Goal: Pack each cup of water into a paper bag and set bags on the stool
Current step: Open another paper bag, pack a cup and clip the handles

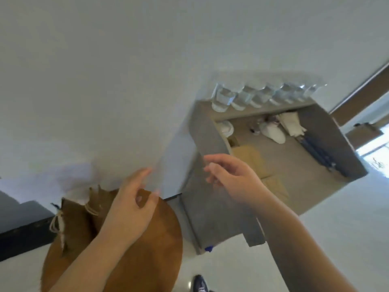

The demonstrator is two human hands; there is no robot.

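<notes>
Nearest you, a dark shoe (200, 283) is cut off by the bottom edge. Just beyond it on the left is the round brown stool (147, 260), with your left forearm crossing over it. Your left hand (128, 209) hangs above the stool's far edge, fingers loosely spread and gripping nothing; motion blur hides whether it touches anything. Two paper bags stand on the stool's far left side, a nearer bag (73, 220) tied with pale string and a farther bag (99, 199) partly hidden behind your hand.

To the right, your right hand (233, 178) is in front of the grey table (210, 207), fingers relaxed and slightly bent, holding nothing. On the table's lower surface lie flat tan bags (250, 157), too blurred to count, with white and blue things beyond that you cannot make out. Along the far ledge stands a row of clear cups of water (221, 100), roughly six; blur makes the far right ones run together.
</notes>
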